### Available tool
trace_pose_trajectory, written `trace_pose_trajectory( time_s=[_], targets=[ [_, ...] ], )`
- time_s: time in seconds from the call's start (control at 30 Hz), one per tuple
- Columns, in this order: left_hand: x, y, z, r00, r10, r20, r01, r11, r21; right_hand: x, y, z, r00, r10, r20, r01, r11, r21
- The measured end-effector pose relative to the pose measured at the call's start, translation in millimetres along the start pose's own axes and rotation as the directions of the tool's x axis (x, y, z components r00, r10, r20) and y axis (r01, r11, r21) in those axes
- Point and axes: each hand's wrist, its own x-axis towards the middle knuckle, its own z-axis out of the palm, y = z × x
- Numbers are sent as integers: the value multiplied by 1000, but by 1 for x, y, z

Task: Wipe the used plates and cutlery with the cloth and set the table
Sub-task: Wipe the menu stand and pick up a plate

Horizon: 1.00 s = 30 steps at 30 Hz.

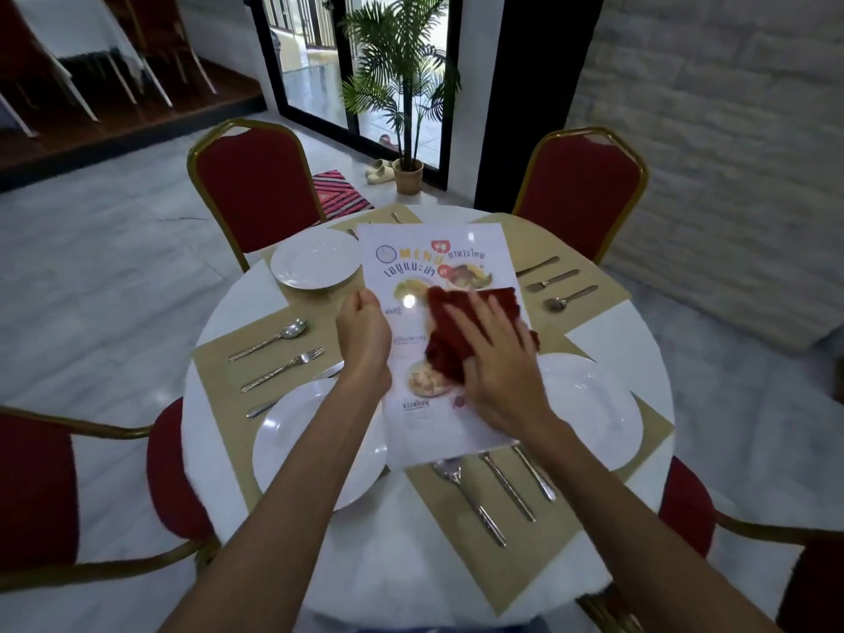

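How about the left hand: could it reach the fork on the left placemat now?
Likely yes, but not at once: the left hand grips the menu edge. The fork lies uncovered on the placemat beside it, so the way looks free.

Restaurant dining room: printed menu (434,249), red banquet chairs (255,185), round table (411,564) with plates (315,260) and cutlery (278,335).

**Surface finishes.** A smooth, glossy finish with a bright glare spot is shown by the menu sheet (438,249). The cloth (444,354) is seen as coarse, matt, dark red fabric. The 3 plates (315,263) are rendered glossy white, and the cutlery (292,330) as polished metal. The placemats (214,372) are shown as matt and paper-like. The chairs (260,189) are upholstered in red fabric and framed in shiny gold-coloured metal.
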Motion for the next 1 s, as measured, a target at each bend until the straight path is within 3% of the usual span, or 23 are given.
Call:
trace_pose_trajectory(
  time_s=[0.07, 0.1, 0.13, 0.2, 0.27, 0.33, 0.4, 0.53, 0.6, 0.7, 0.77, 0.83, 0.93, 1.0],
  targets=[
    [-12, -4, 7, 999, -25, 46, 25, 1000, 2, 25, 4, -1, 947, 318, -40, -317, 948, 32],
    [-15, -5, 12, 999, -14, 50, 13, 1000, 17, 29, -8, 2, 929, 363, -69, -362, 932, 16],
    [-17, -4, 15, 999, 17, 44, -18, 999, 28, 25, -25, 8, 946, 311, -88, -312, 950, -3],
    [-12, 4, 17, 997, 74, 33, -75, 996, 47, -7, -55, 18, 995, 67, -72, -64, 997, 41],
    [-2, 15, 12, 994, 104, 11, -105, 993, 54, -46, -55, 21, 991, -130, -38, 133, 989, 71],
    [11, 22, 0, 992, 120, -45, -117, 991, 63, -61, -29, 15, 980, -201, 0, 201, 979, 42],
    [23, 22, -9, 989, 120, -82, -118, 992, 37, -53, 0, 9, 993, -119, -1, 119, 993, 21],
    [13, 8, 2, 998, 54, -37, -54, 998, -24, 0, 9, -10, 979, 185, -80, -185, 983, 4],
    [1, 3, 12, 999, 32, 16, -31, 999, -43, 13, -18, -9, 994, 94, -64, -98, 994, -51],
    [-5, 8, 15, 998, 5, 63, -1, 998, -62, -17, -50, -1, 973, -228, 20, 229, 967, -109],
    [3, 12, 6, 998, 8, 55, -5, 998, -59, -37, -26, -9, 956, -288, 59, 292, 950, -106],
    [11, 15, -5, 1000, 11, 5, -11, 1000, -1, -35, 16, -18, 983, -179, 36, 181, 979, -91],
    [8, 22, -1, 1000, 26, 5, -26, 1000, -7, -2, 27, -24, 990, 135, -39, -134, 991, 16],
    [-5, 20, 11, 996, 68, 63, -68, 998, -5, 15, -11, -21, 997, 42, -58, -42, 999, 9]
  ],
)
